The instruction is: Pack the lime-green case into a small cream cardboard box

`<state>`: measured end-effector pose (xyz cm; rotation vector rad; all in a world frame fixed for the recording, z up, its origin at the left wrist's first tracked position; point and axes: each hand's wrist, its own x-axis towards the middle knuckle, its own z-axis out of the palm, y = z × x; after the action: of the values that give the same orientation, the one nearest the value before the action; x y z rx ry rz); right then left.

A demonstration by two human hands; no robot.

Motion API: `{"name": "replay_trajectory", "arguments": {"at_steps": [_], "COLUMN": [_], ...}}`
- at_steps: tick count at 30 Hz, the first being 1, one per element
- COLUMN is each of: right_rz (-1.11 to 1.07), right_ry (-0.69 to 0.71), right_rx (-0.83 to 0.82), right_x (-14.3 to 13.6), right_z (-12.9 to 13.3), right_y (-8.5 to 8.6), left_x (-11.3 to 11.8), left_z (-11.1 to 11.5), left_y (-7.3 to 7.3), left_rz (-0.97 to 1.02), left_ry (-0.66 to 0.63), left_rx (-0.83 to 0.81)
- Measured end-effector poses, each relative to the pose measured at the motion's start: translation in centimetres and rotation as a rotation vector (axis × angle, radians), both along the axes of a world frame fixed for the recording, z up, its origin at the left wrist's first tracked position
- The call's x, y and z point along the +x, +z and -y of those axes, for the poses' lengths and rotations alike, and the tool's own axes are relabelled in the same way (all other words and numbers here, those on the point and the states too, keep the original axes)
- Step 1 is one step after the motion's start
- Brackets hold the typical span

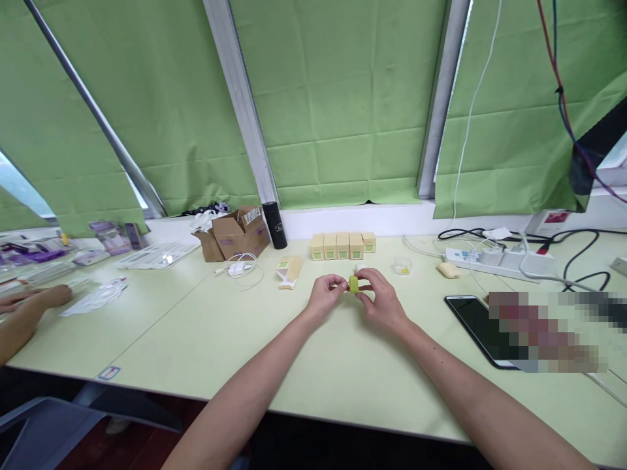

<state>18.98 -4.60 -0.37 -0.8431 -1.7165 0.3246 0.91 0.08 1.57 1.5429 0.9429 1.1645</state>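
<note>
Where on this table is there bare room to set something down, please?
The widest bare patch lies on the table, from the near edge up to the left hand and right hand. More lies left, between the open box and the table seam. It is crowded by the phone, power strip and row of small boxes.

an office-like packing workroom. a long pale green table [206, 339] runs under windows with green blinds [337, 98]. on the table, far side, a row of small boxes [341, 246]; left of the row, an open carton [235, 235] and a black flask [274, 225]; right of it, a power strip [494, 259] with cables and a phone [477, 323]. far left of the table, another person's hand [44, 298] among purple packets [29, 251].
</note>
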Motion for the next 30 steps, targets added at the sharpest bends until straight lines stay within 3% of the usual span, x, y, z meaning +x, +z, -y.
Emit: {"name": "replay_trajectory", "arguments": {"at_steps": [30], "right_rz": [-0.028], "right_ry": [-0.021], "right_rx": [-0.014], "right_x": [0.13], "right_z": [0.11], "right_y": [0.18], "left_x": [-0.09], "left_z": [-0.15], "left_y": [0.17], "left_rz": [0.098], "left_ry": [-0.041], "left_rx": [-0.039]}}
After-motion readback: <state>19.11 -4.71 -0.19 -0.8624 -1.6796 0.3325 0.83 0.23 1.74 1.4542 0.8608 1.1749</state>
